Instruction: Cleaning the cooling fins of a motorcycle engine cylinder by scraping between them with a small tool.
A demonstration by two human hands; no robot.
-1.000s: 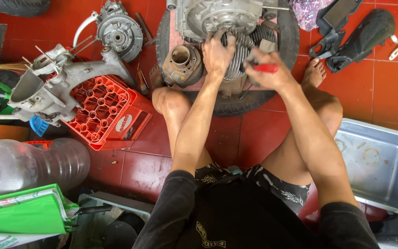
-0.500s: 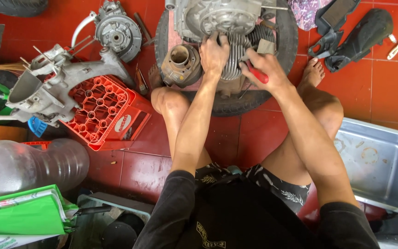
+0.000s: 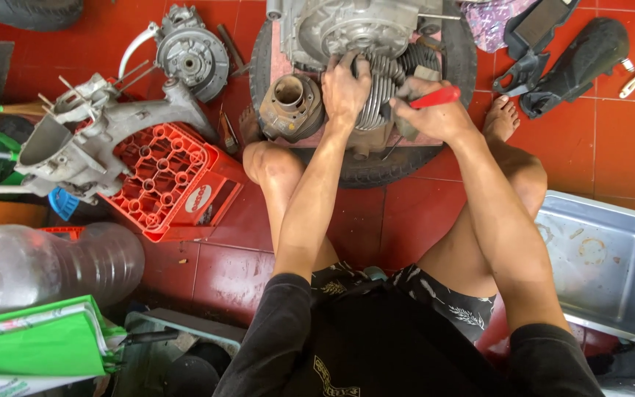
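1. The person sits on the red tiled floor (image 3: 611, 147), knees spread, with a small engine (image 3: 365, 44) propped on a black tyre (image 3: 376, 165) between the feet.
2. The left hand (image 3: 345, 92) lies flat on the finned cylinder (image 3: 384, 95), fingers spread and pressing down on the ribs, not curled round anything.
3. The right hand (image 3: 435, 117) is clenched on a red-handled tool (image 3: 435, 96). The handle lies nearly level, its long axis running left to right, the free red end sticking out to the person's right and the working end pointing in toward the cylinder fins (the tip itself is hidden behind the fingers, so I cannot say what kind of tool it is).
4. Just left of the left hand sits a rusty round cylinder part (image 3: 290, 105), its open bore facing up.
5. Further left, a red plastic crate (image 3: 170, 180) lies on the floor with a grey engine casing (image 3: 90, 147) resting partly on it.
6. A grey metal tray (image 3: 604, 265) sits by the person's right leg.
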